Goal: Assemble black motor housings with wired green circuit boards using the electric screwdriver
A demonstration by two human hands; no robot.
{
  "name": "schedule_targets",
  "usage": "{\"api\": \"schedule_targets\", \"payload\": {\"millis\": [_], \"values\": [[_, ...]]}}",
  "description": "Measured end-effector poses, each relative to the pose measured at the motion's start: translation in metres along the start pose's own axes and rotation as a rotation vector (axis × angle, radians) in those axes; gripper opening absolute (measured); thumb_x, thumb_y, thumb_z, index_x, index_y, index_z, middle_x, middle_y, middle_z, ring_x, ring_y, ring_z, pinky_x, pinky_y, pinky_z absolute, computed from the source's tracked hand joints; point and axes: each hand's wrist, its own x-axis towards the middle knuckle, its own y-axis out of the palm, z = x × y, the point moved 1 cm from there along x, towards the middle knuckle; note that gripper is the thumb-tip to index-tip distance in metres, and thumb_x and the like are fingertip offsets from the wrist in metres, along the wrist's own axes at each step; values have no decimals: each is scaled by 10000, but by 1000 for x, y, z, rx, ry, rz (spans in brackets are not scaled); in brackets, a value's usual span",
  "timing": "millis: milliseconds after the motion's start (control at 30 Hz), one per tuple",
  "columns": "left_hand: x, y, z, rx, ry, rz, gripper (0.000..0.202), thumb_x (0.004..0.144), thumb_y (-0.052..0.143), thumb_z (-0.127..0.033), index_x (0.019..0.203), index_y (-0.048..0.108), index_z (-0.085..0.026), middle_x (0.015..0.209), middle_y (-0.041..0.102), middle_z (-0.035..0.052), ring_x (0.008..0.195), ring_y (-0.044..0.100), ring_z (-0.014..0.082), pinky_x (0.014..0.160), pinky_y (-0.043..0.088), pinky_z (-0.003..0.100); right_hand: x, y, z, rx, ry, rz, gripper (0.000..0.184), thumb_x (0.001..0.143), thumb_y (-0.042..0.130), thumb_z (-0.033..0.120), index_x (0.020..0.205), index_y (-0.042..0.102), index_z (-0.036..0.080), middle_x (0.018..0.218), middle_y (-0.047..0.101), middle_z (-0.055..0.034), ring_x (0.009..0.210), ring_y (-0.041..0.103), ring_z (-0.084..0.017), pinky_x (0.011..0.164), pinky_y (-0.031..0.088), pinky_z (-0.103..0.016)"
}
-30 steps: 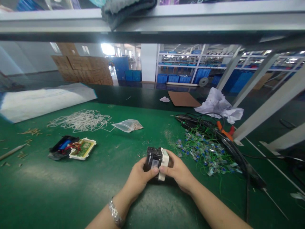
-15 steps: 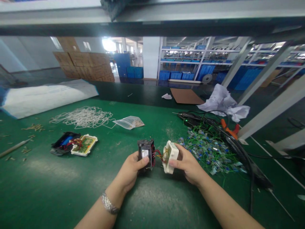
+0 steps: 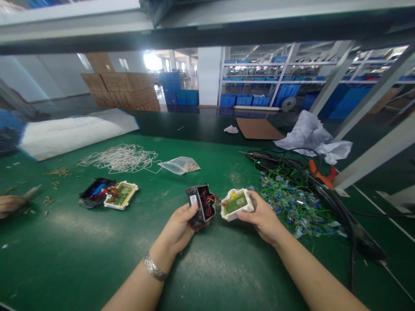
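My left hand (image 3: 182, 226) is closed round a black plastic housing (image 3: 193, 201), its open side turned to the right and showing red and black wires inside. My right hand (image 3: 262, 216) grips a white cover (image 3: 236, 216) by its right edge; a green circuit board (image 3: 239, 203) sits in it, facing up. Red, yellow and black wires (image 3: 214, 199) join the two halves across a small gap. On the bench to the left lies a similar opened unit, a black housing (image 3: 89, 199) with a blue part inside and a white cover (image 3: 121, 196) with its board.
Another person's hand (image 3: 13, 205) holds a pointed tool at the left edge. A white cord heap (image 3: 121, 159) and a clear bag (image 3: 182, 165) lie beyond my hands. To the right are green-wired small parts (image 3: 292, 201), orange-handled pliers (image 3: 322, 175) and black cables (image 3: 352, 229).
Both halves have tilted, so the housing's inside and the cover's board now show more. Another person's hand has come in at the left onto the pointed tool. The view has shifted slightly.
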Motion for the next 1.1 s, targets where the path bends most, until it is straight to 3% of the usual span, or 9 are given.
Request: {"api": "schedule_targets", "payload": {"millis": [167, 233, 367, 433, 533, 600, 667, 900, 1100], "values": [[0, -1, 6, -12, -31, -6, 337, 683, 677, -353, 912, 630, -110, 881, 649, 103, 748, 594, 183, 675, 499, 315, 4, -1, -9, -232, 22, 10, 582, 547, 711, 252, 1032, 399, 173, 1031, 555, -92, 936, 548, -233, 860, 421, -382], [0, -1, 6, -12, -35, -21, 322, 685, 677, -350, 901, 631, -116, 873, 650, 96, 749, 594, 181, 684, 501, 322, 1, 2, -8, -436, -29, -47, 553, 589, 619, 205, 1086, 382, 158, 1104, 511, -126, 1005, 512, -248, 902, 395, -416], [-2, 4, 6, 25, -29, -3, 321, 720, 640, -357, 928, 621, -113, 895, 642, 109, 777, 593, 195, 686, 505, 341, -17, 19, 9, -988, -449, -326, 470, 670, 428, 113, 1141, 435, 122, 1199, 418, -140, 1146, 374, -251, 972, 311, -434], [-4, 8, 6, 47, -19, 29, 329, 745, 611, -353, 973, 603, -116, 934, 632, 120, 807, 588, 203, 692, 505, 348, -27, 30, 17, -1071, -609, -283, 320, 738, 381, 112, 1019, 531, 145, 1044, 512, -105, 1016, 470, -226, 876, 389, -378], [-7, 14, 7, 79, -4, 60, 341, 753, 602, -351, 1014, 575, -133, 962, 621, 118, 826, 581, 203, 688, 508, 348, -33, 42, 18, -1090, -443, -90, 200, 820, 390, 170, 800, 589, 176, 768, 568, -37, 722, 539, -181, 648, 420, -296], [-9, 15, 8, 114, -1, 59, 348, 749, 605, -359, 1015, 565, -140, 945, 618, 111, 805, 578, 194, 652, 514, 327, -31, 44, 15, -1106, -253, -40, 202, 841, 417, 213, 771, 604, 183, 742, 584, -22, 687, 541, -178, 615, 398, -282], [-10, 16, 8, 156, 3, 58, 362, 744, 607, -373, 1020, 558, -143, 922, 614, 104, 772, 575, 181, 597, 517, 294, -26, 43, 11, -1081, -158, -20, 226, 857, 422, 253, 766, 618, 188, 757, 602, -19, 703, 550, -180, 620, 390, -275], [-12, 19, 10, 223, 33, 93, 424, 686, 654, -414, 1014, 559, -162, 872, 605, 70, 710, 568, 162, 529, 509, 259, -16, 38, -3, -805, -55, -43, 190, 803, 472, 242, 780, 650, 182, 744, 636, -18, 666, 579, -175, 592, 409, -250], [-13, 19, 14, 273, 97, 158, 416, 681, 668, -384, 1004, 545, -153, 841, 605, 59, 668, 554, 147, 544, 483, 249, -17, 38, -10, -873, -49, -125, 190, 788, 462, 198, 612, 529, 172, 610, 574, -5, 570, 524, -158, 528, 350, -239]]}}
